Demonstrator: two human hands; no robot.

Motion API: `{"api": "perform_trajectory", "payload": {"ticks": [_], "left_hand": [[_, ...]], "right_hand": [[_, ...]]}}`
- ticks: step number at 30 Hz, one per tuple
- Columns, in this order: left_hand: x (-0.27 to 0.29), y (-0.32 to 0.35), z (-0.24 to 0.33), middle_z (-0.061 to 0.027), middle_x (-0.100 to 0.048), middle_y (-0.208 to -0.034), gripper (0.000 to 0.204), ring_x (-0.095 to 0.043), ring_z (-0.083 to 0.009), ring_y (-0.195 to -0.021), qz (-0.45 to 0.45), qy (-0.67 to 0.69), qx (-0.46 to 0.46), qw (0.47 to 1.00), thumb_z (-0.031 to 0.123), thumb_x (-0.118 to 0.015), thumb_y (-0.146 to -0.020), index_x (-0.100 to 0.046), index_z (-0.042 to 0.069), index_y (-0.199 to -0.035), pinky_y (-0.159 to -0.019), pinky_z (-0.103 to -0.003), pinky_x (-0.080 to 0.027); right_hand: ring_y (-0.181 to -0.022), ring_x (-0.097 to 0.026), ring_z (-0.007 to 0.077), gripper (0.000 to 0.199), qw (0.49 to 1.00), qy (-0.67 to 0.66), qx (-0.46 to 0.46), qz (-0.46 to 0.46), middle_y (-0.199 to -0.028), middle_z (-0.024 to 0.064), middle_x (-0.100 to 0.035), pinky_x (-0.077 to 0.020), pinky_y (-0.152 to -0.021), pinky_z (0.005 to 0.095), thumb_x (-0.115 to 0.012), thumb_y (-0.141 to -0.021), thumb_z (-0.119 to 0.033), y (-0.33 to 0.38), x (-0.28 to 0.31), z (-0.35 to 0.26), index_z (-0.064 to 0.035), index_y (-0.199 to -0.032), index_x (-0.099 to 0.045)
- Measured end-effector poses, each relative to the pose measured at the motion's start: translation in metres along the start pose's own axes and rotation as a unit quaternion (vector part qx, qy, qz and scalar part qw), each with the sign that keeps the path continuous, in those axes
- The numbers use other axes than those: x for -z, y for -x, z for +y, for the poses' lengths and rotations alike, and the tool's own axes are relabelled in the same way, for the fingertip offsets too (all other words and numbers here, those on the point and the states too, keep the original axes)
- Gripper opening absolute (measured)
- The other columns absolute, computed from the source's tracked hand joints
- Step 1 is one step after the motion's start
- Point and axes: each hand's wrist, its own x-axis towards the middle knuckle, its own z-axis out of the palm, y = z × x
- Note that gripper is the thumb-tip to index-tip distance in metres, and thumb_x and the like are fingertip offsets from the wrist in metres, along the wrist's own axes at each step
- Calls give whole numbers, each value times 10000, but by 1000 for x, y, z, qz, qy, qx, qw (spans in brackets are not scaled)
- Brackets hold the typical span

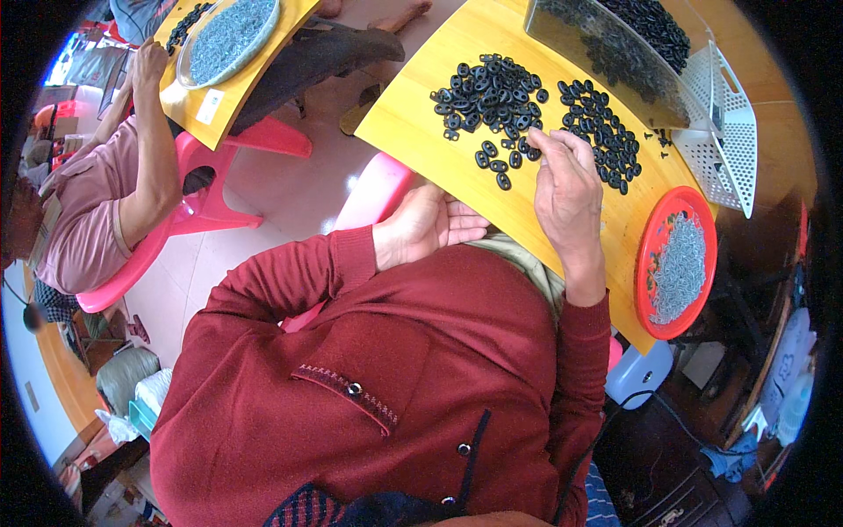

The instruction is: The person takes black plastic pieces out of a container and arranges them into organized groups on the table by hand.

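My left hand [430,220] lies palm up at the near edge of the yellow table [413,114], fingers stretched out and nothing visible on it. Over the table, my right hand [569,186] has its thumb and fingers drawn together at the tips. Whatever is between them is too small to make out. Just beyond those fingertips is a heaped pile of small black oval pieces with two holes [487,95]. A second, flatter group of black oval pieces [606,132] spreads to the right of my right hand.
A red tray [645,303] of small silvery metal pieces sits on the right. Behind stand a clear bin [606,66] of black parts and a white perforated basket [733,132]. Tiny black bits [663,142] lie nearby. A co-worker's arm [149,167] reaches to another yellow table [206,127] at left.
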Motion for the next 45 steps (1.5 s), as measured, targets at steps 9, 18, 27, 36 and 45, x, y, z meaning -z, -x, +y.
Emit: {"api": "perform_trajectory", "payload": {"ticks": [9,18,27,36,45], "left_hand": [[1,0,0,-150,-692,-1137,488,-707,-221,-983,-3,4,1,1000,388,-295,-1127,-537,21,-1340,-932,-381,-602],[1,0,0,-141,-693,-1131,500,-706,-219,-973,-4,10,2,1000,407,-290,-1129,-541,29,-1339,-927,-380,-602],[0,0,1,-138,-687,-1137,504,-702,-213,-972,-5,1,0,1000,414,-282,-1131,-537,36,-1344,-924,-373,-601],[0,0,0,-134,-684,-1131,496,-697,-211,-957,-5,5,0,1000,388,-280,-1130,-548,21,-1330,-919,-373,-601],[2,-1,0,-143,-688,-1126,488,-706,-212,-948,-1,7,2,1000,374,-284,-1129,-554,15,-1320,-905,-370,-608]], "right_hand": [[-1084,-646,323,370,1000,-14,-3,-18,-1037,118,-747,-547,-893,421,-558,-843,66,-1,2,-5,-36,-1166,-707],[-1094,-648,330,383,1000,-9,15,-17,-1071,135,-741,-533,-931,411,-576,-873,100,-10,-2,-11,-16,-1221,-688],[-1129,-633,353,387,1000,-8,24,-14,-1072,133,-744,-533,-938,438,-577,-871,48,-11,-5,-4,-69,-1226,-678],[-1134,-627,350,387,1000,4,21,-22,-1069,133,-743,-534,-939,440,-592,-856,43,-9,-3,-3,-75,-1213,-682],[-1122,-643,367,360,999,3,21,-30,-1079,142,-750,-532,-940,427,-577,-872,94,-7,1,-5,-21,-1188,-705]]}}
